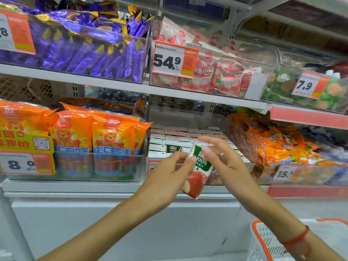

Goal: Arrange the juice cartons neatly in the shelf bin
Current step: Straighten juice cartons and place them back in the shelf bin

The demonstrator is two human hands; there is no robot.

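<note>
Left of the hands stand orange sausage packs [111,132] marked "双汇", over a tag reading "8.0". The left hand [169,173] pinches a tilted juice carton [197,172], printed "100%" on green above a red apple, in front of the clear shelf bin [250,157] where more cartons [169,140] stand upright. The right hand [224,162], fingers straight, touches the carton's right side. Above hangs a "54.9" tag [174,60].

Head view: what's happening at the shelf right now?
A person is stocking juice cartons. The left hand grips one carton, tilted, in front of the clear bin on the lower shelf. The right hand is beside it, fingers straight, touching its top. The bin already holds rows of cartons. This one is not in yet.
</note>
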